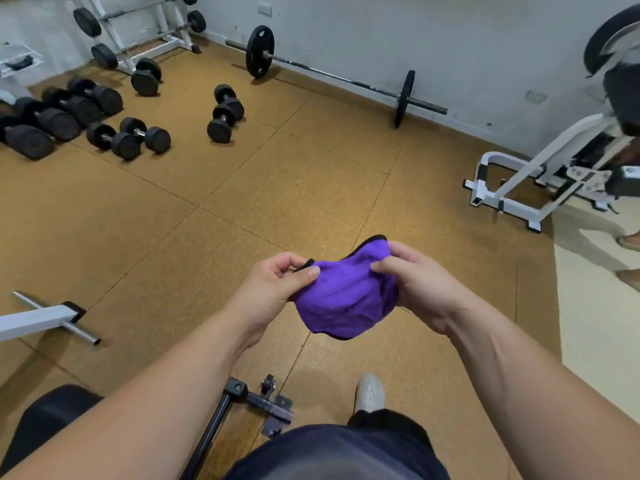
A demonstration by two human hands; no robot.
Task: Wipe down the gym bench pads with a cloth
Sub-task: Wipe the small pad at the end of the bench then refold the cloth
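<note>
Item under task: a purple cloth point(346, 299), soft and finely napped, with a narrow black edging. It is bunched into a loose, sagging pouch and is held in the air above the floor, between both hands and clear of every surface.

Left grip point(277, 289): thumb and forefinger are closed in a pinch on the cloth's black-edged left corner, with the other fingers curled behind. Right grip point(422, 282): thumb and fingers are curled and pinching the cloth's upper right portion, with fabric gathered under the fingertips.

Bench pad point(52, 417): black, smooth and rounded, at the lower left, partly hidden by the left forearm. The cloth is well apart from it. A dark metal bench frame point(249, 400) with a small wheel stands on the floor just beside the pad.

Surface: the floor point(277, 168) is laid in large tan tiles with a speckled, cork-like grain and visible seams. A paler cream strip point(595, 323) runs along the right side. A light grey shoe point(370, 393) rests on the tan tiles.

Room: the wall point(415, 36) is painted off-white and scuffed near its base. A barbell point(332, 76) with black plates lies along its foot. Black round-headed dumbbells point(128, 136) lie in groups on the floor at the left, in front of a white tubular rack point(138, 29). A white square-tube machine frame point(512, 188) stands at the right, and a white bar with a chrome end point(45, 318) projects in from the left edge.
</note>
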